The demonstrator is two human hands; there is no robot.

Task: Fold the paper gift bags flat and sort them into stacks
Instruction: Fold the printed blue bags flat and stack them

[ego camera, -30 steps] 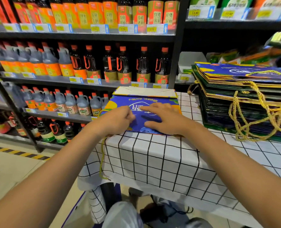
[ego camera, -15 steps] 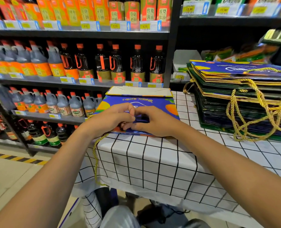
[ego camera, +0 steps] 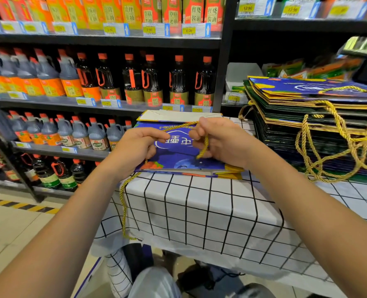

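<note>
My left hand [ego camera: 138,147] and right hand [ego camera: 218,140] both pinch the gold cord [ego camera: 204,145] above the flat blue bag [ego camera: 178,158] (it lies on the desk [ego camera: 199,211] beneath them); the stack [ego camera: 307,125] sits right of my right hand.

Two hands, left [ego camera: 138,147] and right [ego camera: 222,143], work over one flattened blue gift bag [ego camera: 178,157] on the checked surface [ego camera: 199,211]; one tall stack of folded bags [ego camera: 311,125] stands right of it.
</note>
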